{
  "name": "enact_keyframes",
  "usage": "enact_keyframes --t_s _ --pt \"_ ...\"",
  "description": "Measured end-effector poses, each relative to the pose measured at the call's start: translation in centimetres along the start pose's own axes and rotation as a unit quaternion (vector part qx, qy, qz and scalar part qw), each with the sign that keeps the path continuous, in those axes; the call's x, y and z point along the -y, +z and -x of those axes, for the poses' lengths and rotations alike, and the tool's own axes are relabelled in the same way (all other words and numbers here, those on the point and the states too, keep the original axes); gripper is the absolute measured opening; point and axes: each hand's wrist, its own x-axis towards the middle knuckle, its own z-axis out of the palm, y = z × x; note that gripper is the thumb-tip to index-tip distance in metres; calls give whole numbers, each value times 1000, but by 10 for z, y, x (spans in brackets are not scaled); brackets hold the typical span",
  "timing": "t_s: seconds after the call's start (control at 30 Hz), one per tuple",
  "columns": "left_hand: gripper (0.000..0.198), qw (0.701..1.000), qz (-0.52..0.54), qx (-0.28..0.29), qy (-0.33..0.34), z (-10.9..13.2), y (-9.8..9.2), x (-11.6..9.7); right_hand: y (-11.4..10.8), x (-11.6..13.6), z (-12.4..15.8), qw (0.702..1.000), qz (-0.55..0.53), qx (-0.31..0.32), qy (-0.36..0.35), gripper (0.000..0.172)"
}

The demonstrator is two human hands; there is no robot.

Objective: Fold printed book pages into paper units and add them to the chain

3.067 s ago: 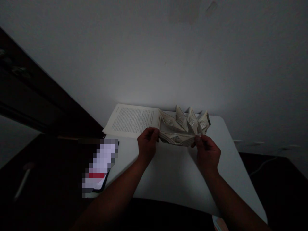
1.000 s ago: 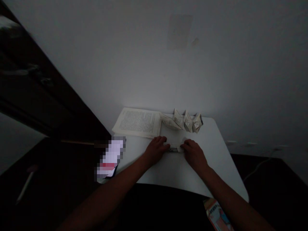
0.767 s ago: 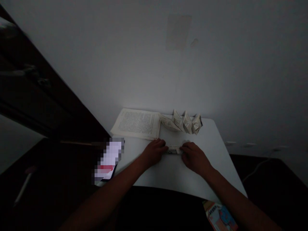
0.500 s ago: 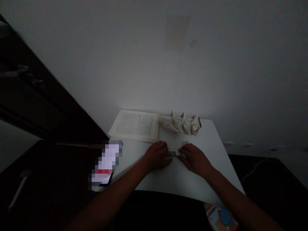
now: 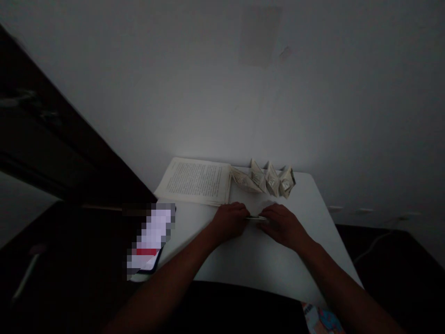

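Between my hands is a small folded piece of paper [image 5: 256,218], seen nearly edge-on as a thin pale strip. My left hand [image 5: 231,221] grips its left end with curled fingers. At the other end my right hand [image 5: 280,223] pinches it, and the fingers cover much of the paper. Just beyond my hands stand several folded paper boats [image 5: 273,179] in a row, with print on their sides. A stack of printed pages [image 5: 196,180] lies flat to their left, its right edge close to the leftmost boat.
The white table [image 5: 243,264] stands against a pale wall [image 5: 194,93]. A phone [image 5: 153,239] with a lit, blurred-out screen lies at the table's left edge. Below the front right edge shows a colourful printed item [image 5: 323,320]. A dark door [image 5: 52,139] is at the left.
The folded paper has turned from showing its printed face to nearly edge-on. Both hands have closed further around it. The view has shifted slightly.
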Motion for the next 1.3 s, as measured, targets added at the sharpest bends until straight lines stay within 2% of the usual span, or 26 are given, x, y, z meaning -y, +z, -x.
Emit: enact_keyframes --t_s 0.17,0.33,0.53,0.87,1.0,1.17,1.3 --pt "12 991 129 -28 11 -10 -12 10 -3 -2 -21 991 -98 59 76 12" --pt "13 975 205 -75 27 -12 -9 14 2 -5 -20 979 -165 38 114 21" --pt "15 961 227 -147 58 -9 2 11 3 -3 -16 981 -158 51 103 17" --pt "15 950 227 -193 93 -7 6 11 7 -5 -14 987 -141 30 78 18" --pt "17 956 208 -183 97 -7 5 11 9 -5 -13 990 -120 24 77 15" --pt "17 960 188 -189 86 -7 8 13 6 -2 -12 993 -88 -66 34 19" --pt "14 959 197 -182 95 -6 9 12 6 1 -14 988 -114 -103 -34 11"
